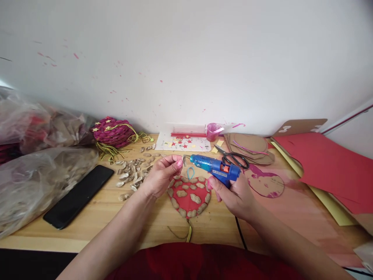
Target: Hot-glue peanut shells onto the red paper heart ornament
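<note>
My right hand (233, 192) is wrapped round the handle of a blue hot glue gun (215, 167), its nozzle pointing left. Between thumb and fingers, my left hand (164, 173) pinches a small peanut shell (184, 161) right at the nozzle tip. Below both hands lies a red round piece (186, 198) edged with peanut shells, with several more stuck inside the ring. A blue loop (190, 173) stands at its top and a dark and yellow tassel (189, 232) hangs from its bottom. My hands hide parts of its upper edge.
Loose peanut shells (132, 171) lie left, near a black phone (78, 196) and plastic bags (43, 182). Behind are a purple tasselled craft (112, 132), star cutouts (185, 143), a pink cup (213, 132) and scissors (233, 158). Cardboard pieces (247, 146) and red sheets (335, 167) lie right.
</note>
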{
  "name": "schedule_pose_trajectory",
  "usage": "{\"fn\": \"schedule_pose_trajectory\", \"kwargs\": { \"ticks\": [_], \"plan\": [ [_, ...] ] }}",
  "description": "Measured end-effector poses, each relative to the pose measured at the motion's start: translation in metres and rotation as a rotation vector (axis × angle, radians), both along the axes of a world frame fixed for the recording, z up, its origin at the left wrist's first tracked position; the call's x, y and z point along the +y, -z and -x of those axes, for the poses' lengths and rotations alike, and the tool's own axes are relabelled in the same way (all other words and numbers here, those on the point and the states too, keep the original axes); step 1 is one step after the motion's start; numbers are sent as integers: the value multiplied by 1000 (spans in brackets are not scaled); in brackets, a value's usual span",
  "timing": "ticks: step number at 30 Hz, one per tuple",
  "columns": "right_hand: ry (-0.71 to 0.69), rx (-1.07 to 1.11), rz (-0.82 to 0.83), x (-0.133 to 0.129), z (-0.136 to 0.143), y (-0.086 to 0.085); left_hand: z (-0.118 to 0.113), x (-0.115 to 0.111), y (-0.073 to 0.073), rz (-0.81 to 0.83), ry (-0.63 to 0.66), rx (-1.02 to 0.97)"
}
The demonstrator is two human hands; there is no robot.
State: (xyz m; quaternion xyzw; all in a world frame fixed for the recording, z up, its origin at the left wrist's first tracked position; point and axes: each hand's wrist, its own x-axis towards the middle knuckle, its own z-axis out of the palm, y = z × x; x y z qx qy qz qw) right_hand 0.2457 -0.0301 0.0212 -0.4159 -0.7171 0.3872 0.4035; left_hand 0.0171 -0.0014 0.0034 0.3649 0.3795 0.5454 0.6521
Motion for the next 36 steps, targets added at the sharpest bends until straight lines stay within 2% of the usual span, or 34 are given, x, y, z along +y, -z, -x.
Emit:
{"fn": "schedule_pose_trajectory", "kwargs": {
  "ticks": [8,23,28,36],
  "plan": [
    [-11,-17,8,2,-1,0,2,0,0,-15,-9,11],
    [40,47,65,2,-3,11,3,1,1,13,-25,-137],
    [4,15,21,2,-4,10,3,4,0,49,-30,-238],
    [-51,-43,-59,0,1,-1,2,3,-1,46,-41,-254]
  ]
}}
